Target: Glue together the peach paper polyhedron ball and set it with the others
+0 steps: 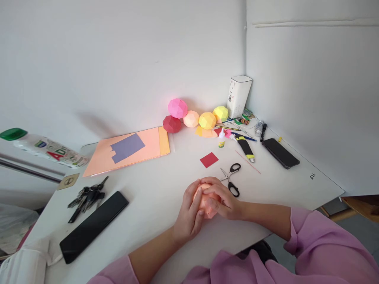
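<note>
Near the front edge of the white table, a peach faceted paper ball [209,201] sits between my two hands. My left hand [189,211] wraps its left side, fingers pressed on the paper. From the right, my right hand [226,199] cups it, with the fingers over the top and the thumb on the near face. Much of the ball is hidden by my fingers. Just beyond my right hand lie black-handled scissors [231,179], blades apart. A small red paper rectangle [209,159] is a little farther off.
Finished-looking faceted balls, among them a pink one [177,108] and a yellow one [207,120], line the wall. A glue bottle [221,141], a cutter [245,148] and a phone [280,153] lie right. Left are paper sheets [154,146], keys [89,196] and a black phone [94,227].
</note>
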Demonstrator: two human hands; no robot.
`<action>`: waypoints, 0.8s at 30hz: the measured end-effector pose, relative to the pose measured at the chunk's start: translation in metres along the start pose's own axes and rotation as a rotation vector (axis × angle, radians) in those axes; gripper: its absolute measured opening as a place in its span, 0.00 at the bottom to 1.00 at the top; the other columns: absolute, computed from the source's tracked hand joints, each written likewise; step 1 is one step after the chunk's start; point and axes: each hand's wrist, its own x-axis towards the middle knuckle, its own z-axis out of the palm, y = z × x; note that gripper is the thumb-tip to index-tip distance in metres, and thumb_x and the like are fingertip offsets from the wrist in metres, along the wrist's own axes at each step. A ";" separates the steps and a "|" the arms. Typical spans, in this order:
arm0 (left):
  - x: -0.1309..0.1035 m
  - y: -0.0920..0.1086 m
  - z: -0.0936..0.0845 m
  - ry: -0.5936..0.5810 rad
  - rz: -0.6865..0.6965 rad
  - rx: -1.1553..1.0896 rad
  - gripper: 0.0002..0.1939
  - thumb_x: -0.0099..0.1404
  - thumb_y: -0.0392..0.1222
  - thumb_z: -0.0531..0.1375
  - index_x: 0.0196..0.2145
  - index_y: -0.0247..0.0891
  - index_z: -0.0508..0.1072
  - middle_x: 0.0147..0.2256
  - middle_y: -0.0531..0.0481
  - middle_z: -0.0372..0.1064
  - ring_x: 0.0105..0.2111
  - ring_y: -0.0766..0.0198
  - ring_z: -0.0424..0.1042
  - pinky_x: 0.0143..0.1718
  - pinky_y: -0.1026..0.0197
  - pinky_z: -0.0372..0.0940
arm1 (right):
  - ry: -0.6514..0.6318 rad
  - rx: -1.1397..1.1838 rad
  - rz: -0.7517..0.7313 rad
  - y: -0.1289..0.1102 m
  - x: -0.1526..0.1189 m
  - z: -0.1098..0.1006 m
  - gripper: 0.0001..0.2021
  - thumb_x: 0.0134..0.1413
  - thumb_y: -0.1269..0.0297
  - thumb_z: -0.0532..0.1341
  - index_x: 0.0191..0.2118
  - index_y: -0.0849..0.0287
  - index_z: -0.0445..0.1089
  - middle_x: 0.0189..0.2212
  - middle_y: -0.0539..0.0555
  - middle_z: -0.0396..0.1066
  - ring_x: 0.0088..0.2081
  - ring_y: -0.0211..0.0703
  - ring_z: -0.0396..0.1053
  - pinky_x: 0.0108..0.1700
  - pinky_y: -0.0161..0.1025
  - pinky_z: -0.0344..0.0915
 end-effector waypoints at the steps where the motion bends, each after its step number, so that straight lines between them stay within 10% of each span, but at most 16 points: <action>1: 0.001 0.000 0.000 0.004 0.009 0.010 0.29 0.73 0.46 0.41 0.68 0.43 0.36 0.66 0.36 0.38 0.64 0.46 0.48 0.58 0.39 0.56 | -0.001 -0.002 0.001 0.000 0.000 0.000 0.09 0.65 0.63 0.52 0.48 0.54 0.63 0.52 0.59 0.60 0.56 0.47 0.60 0.58 0.51 0.61; 24: 0.003 0.005 0.002 0.033 0.005 0.146 0.34 0.71 0.47 0.49 0.68 0.41 0.36 0.63 0.32 0.44 0.62 0.44 0.51 0.56 0.38 0.59 | -0.010 -0.026 -0.014 -0.002 0.000 0.000 0.10 0.65 0.64 0.50 0.49 0.53 0.61 0.52 0.59 0.59 0.56 0.48 0.59 0.57 0.52 0.61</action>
